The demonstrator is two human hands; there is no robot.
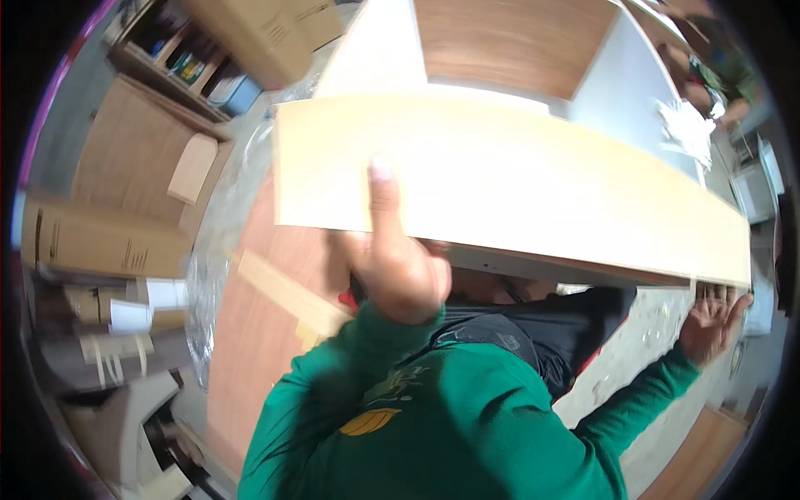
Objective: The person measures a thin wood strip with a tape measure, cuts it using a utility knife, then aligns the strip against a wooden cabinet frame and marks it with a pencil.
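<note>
The left hand (398, 267) grips the near long edge of a pale wooden board (517, 179), its thumb pressed flat on the top face and the rest of the hand curled under the edge. The right hand (708, 325) sits well apart from it, at the board's far right end, palm open and turned up beneath the lower corner, fingers spread against the underside. The board stretches crosswise between the two hands, held up in front of the person's chest and tilted down toward the right. Both arms wear green sleeves (467, 417). Behind the board stands a white cabinet frame (617, 83) with a brown wood back panel (508, 42). Below lies a reddish-brown panel (258, 333) on the floor, with cardboard boxes (100, 242) stacked to the left.
</note>
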